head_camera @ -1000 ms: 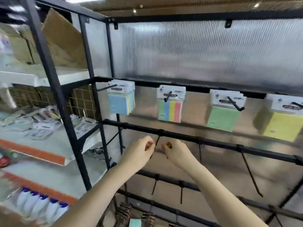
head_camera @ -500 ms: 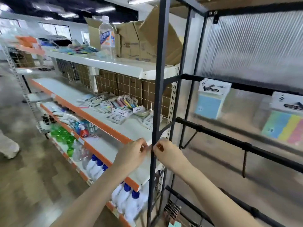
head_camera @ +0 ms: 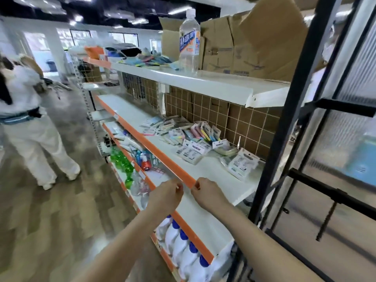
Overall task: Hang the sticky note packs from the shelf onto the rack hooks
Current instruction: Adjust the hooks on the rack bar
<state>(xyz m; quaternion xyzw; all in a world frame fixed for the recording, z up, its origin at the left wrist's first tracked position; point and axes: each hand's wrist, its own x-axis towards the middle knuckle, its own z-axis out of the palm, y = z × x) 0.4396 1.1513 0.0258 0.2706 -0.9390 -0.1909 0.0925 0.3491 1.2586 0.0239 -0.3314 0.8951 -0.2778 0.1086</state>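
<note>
Both hands sit at lower centre of the frame, in front of the orange front edge of the middle shelf (head_camera: pixel 215 180). The left hand (head_camera: pixel 165 197) has its fingers curled inward, thumb against fingertips; whether anything is pinched there cannot be told. The right hand (head_camera: pixel 206 193) is likewise curled, fingertips drawn together near the shelf edge, and no held item can be made out. The two hands lie close, not touching.

The sticky note packs (head_camera: pixel 195 139) lie loose in a scattered heap on the middle shelf, right of centre, against the brown grid backing.

The black rack (head_camera: pixel 293 110) occupies the right side of the frame. A clear bottle (head_camera: pixel 189 41) stands upright on the top shelf beside cardboard boxes (head_camera: pixel 250 41). A person in white (head_camera: pixel 28 127) stands at left.
</note>
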